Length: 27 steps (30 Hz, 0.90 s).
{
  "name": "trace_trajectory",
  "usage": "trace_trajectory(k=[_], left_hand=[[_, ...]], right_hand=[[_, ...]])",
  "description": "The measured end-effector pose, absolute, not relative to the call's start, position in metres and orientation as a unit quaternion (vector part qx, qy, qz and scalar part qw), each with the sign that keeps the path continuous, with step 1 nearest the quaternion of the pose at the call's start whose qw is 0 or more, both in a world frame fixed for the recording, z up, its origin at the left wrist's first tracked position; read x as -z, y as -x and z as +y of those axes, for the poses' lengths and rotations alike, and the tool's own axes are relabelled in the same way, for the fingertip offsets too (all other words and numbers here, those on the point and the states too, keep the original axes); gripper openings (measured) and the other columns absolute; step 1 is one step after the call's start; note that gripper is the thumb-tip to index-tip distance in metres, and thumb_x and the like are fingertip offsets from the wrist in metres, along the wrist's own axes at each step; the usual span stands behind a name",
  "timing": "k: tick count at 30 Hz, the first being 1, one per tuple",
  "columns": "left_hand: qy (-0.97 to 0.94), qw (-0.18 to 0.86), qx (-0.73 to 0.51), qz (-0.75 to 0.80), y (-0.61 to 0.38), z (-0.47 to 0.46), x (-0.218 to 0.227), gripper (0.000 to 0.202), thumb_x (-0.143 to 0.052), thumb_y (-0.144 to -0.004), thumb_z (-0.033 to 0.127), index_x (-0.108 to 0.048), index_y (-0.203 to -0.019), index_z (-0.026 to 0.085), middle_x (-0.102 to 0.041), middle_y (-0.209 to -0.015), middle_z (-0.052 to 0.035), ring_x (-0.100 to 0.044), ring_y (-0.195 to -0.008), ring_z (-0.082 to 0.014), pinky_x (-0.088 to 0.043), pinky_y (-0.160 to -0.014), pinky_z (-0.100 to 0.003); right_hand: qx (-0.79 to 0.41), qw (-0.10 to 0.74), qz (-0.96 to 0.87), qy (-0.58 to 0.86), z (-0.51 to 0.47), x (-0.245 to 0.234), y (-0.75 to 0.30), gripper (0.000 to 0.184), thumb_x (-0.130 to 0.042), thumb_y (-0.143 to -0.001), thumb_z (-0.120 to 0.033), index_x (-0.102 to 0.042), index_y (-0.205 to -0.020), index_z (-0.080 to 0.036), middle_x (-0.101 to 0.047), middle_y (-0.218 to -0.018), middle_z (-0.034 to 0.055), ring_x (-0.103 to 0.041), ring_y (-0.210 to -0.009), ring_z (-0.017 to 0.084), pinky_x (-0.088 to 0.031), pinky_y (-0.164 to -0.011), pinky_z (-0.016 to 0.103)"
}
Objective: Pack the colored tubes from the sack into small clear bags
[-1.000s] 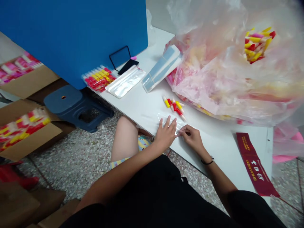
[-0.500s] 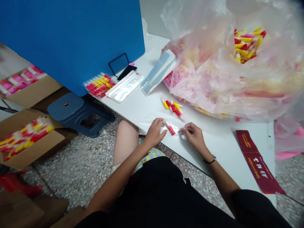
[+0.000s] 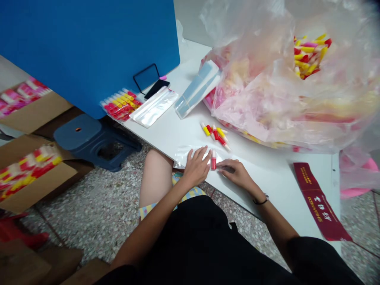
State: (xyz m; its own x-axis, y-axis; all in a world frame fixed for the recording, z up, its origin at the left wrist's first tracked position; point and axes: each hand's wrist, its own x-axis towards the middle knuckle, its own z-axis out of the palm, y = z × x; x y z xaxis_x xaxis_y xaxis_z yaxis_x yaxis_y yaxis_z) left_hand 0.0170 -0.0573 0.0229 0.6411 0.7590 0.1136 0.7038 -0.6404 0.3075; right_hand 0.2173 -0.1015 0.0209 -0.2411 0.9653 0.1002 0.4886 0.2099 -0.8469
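My left hand (image 3: 196,168) lies with fingers spread on a transparent plastic sleeve (image 3: 185,155) at the white table's front edge. My right hand (image 3: 234,172) rests with its fingertips on the sleeve's right part. Between the hands, a small red-and-white tube (image 3: 213,160) lies on the film, almost touching my left fingertips. Just beyond it lies a small loose group of red, yellow and white tubes (image 3: 215,133). Whether the tube is inside the sleeve is hard to tell.
The white table (image 3: 178,128) holds a tray of tubes (image 3: 118,105), a sleeve packet (image 3: 154,107), a sleeve stack (image 3: 197,90), a phone (image 3: 156,88) and a huge plastic bag of tubes (image 3: 267,99). A blue panel (image 3: 89,51) stands behind; a maroon sash (image 3: 317,202) lies right.
The red-and-white tube has swung from slanted to nearly straight along the view. My left hand has moved right and spread its fingers, and my right hand has flattened.
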Motion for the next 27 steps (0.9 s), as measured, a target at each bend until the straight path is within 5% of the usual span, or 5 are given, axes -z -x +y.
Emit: trace_trajectory(k=[6, 18, 27], left_hand=[[-0.900, 0.176, -0.122, 0.381, -0.011, -0.049, -0.029, 0.070, -0.052, -0.086, 0.050, -0.031, -0.144, 0.017, -0.028, -0.153, -0.0139, -0.027, -0.139, -0.0298, -0.017, -0.114, -0.054], [-0.935, 0.183, -0.086, 0.292, -0.007, -0.036, -0.027, 0.060, -0.043, -0.094, 0.045, -0.026, -0.147, 0.024, -0.023, -0.155, -0.0098, -0.015, -0.144, -0.0301, -0.014, -0.114, -0.056], [-0.952, 0.140, -0.068, 0.263, -0.009, -0.026, -0.035, 0.069, -0.053, -0.087, 0.050, -0.029, -0.145, 0.023, -0.019, -0.156, -0.0140, -0.018, -0.143, -0.0348, -0.018, -0.111, -0.059]], right_hand=[[-0.332, 0.321, -0.726, 0.510, -0.099, -0.019, -0.220, 0.020, -0.056, -0.087, -0.022, -0.072, -0.098, -0.026, -0.074, -0.096, 0.0028, -0.067, -0.088, 0.021, -0.048, -0.084, 0.034], [-0.316, 0.216, -0.778, 0.497, -0.102, -0.029, -0.220, 0.055, -0.038, -0.081, -0.001, -0.066, -0.117, -0.031, -0.069, -0.102, 0.0022, -0.061, -0.091, 0.018, -0.033, -0.084, 0.035], [-0.249, 0.163, -0.802, 0.518, -0.104, -0.030, -0.212, 0.037, -0.048, -0.086, -0.013, -0.067, -0.116, -0.025, -0.063, -0.088, 0.0047, -0.055, -0.084, 0.019, -0.025, -0.077, 0.034]])
